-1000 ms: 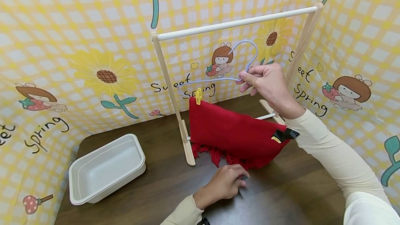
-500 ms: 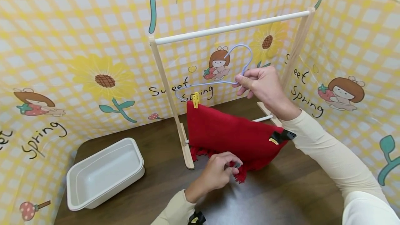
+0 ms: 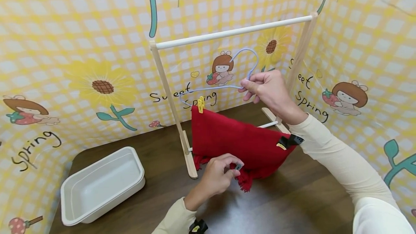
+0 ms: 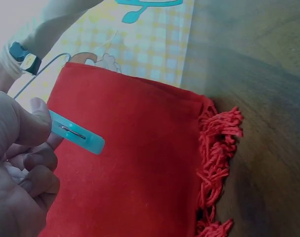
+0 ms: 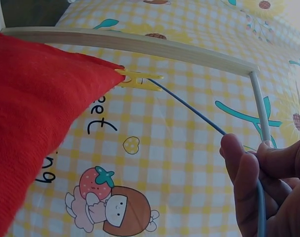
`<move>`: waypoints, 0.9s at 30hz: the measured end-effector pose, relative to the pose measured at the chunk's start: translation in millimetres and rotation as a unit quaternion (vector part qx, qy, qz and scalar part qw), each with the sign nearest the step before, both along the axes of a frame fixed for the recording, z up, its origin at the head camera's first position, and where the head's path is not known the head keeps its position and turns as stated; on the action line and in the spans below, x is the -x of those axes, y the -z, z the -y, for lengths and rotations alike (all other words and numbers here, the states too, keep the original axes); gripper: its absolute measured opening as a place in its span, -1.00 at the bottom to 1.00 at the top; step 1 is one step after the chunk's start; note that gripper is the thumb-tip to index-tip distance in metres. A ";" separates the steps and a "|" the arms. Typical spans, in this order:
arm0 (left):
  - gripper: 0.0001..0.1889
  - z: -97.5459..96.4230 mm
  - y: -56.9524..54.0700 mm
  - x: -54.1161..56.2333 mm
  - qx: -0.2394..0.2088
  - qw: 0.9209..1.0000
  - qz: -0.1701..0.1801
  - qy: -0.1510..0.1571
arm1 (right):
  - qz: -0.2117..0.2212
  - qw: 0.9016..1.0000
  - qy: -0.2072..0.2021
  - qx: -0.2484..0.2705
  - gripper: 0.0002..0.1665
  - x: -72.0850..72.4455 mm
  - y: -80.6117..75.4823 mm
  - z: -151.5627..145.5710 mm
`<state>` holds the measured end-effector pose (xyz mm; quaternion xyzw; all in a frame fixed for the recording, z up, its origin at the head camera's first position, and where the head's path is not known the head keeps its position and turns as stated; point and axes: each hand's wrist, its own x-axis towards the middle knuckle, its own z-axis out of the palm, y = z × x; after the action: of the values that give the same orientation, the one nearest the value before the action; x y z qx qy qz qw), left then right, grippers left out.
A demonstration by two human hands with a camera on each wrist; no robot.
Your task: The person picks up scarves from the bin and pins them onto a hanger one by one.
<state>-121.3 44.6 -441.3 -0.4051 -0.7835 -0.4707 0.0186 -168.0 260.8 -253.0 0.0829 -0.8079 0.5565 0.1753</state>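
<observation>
My right hand [image 3: 271,91] pinches the pale blue wire hanger [image 3: 217,88] just below its hook and holds it up. From the hanger's left end hangs a folded red scarf [image 3: 224,133] with a fringe, fastened at that corner by a yellow clothespin [image 3: 200,104]. The scarf's upper edge slopes down to the right, toward the right wrist. In front of its lower part, my left hand [image 3: 214,176] holds a teal clothespin [image 4: 81,134] between thumb and fingers. The left wrist view shows this clothespin's metal spring and the scarf behind it.
A wooden rack with a white top rod [image 3: 234,32] stands behind the hanger; its left foot [image 3: 189,158] rests on the brown table [image 3: 156,198]. At the left sits a pale plastic basin [image 3: 104,187]. Patterned yellow checked cloth [image 3: 107,17] covers the walls.
My left hand has come up from the table to the scarf's lower edge, and the clothespin in it shows more clearly. The right hand keeps its hold on the hanger; the view has shifted slightly.
</observation>
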 end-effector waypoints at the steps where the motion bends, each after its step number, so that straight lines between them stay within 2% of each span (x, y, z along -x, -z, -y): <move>1: -0.83 1.2 -0.5 0.6 0.000 1.000 0.002 -0.001 | 0.000 1.000 0.001 -0.005 -0.71 0.2 -0.4 0.5; 7: -0.81 6.2 -0.2 -0.3 0.017 1.000 0.007 -0.008 | 0.011 1.000 0.003 -0.011 -0.71 -0.2 -1.6 0.9; 12: -0.81 9.1 1.5 -1.0 0.002 1.000 -0.008 -0.009 | 0.008 1.000 0.007 -0.025 -0.70 1.1 -2.1 1.3; 20: -0.79 13.4 2.3 -4.7 -0.013 1.000 -0.006 -0.012 | 0.014 1.000 0.012 -0.021 -0.71 0.5 0.2 3.5; 27: -0.80 13.0 0.9 -0.1 -0.030 0.999 -0.022 -0.007 | 0.007 0.999 0.011 -0.032 -0.70 0.2 -3.9 2.5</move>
<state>-121.2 31.6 -442.1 -0.4092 -0.7711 -0.4850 0.0513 -168.2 258.3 -249.1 0.0757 -0.8271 0.5293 0.1731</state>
